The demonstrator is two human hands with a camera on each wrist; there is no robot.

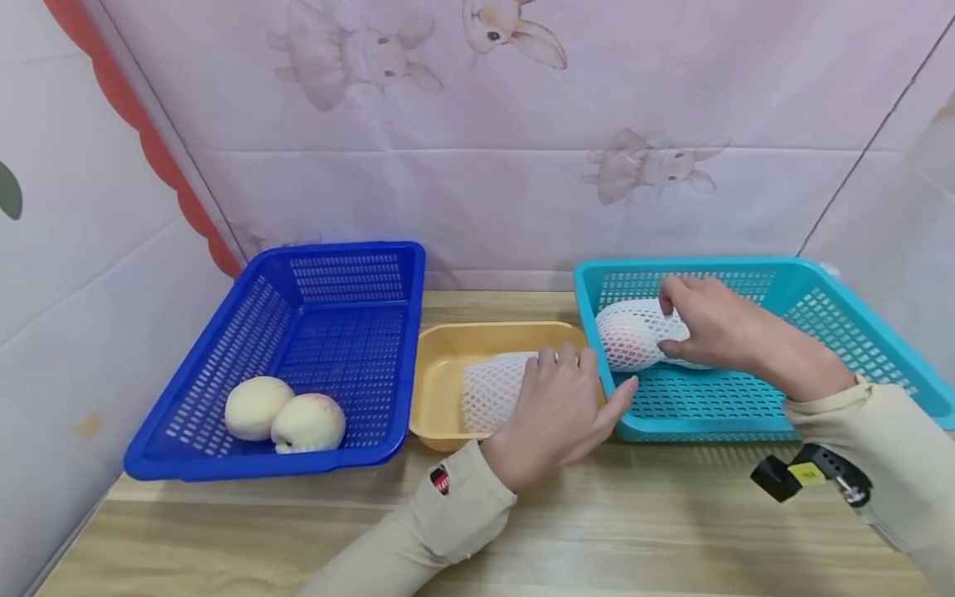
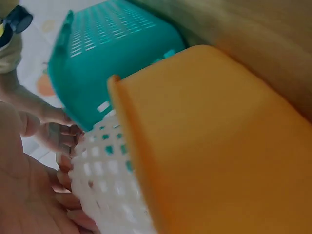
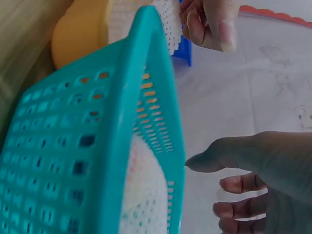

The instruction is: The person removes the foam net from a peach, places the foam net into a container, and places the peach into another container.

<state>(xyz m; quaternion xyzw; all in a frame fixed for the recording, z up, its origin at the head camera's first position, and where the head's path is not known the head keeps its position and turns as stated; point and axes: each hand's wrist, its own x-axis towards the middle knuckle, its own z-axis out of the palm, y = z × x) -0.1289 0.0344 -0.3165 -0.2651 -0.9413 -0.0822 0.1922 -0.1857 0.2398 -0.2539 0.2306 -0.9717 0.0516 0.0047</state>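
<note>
My left hand (image 1: 555, 406) is over the yellow bin (image 1: 440, 340), its fingers at a white foam fruit net (image 1: 496, 390) that stands in the bin. In the left wrist view the fingers lie along the net (image 2: 109, 180), the thumb apart from it. Above the teal basket (image 1: 671, 429), my right hand (image 1: 716, 327) has its thumb and fingers spread. Just beside it lies a pinkish peach (image 1: 627, 336) in a white foam net, with more netting partly hidden under the hand. The right wrist view shows a gap between that hand (image 3: 243, 180) and the netted peach (image 3: 144, 190).
At the left stands a blue basket (image 1: 414, 332) with two bare, pale peaches, one (image 1: 257, 408) beside the other (image 1: 308, 423), in its near corner. All the containers stand on a wooden table (image 1: 597, 522), in front of a wall covering (image 1: 507, 215) printed with rabbits.
</note>
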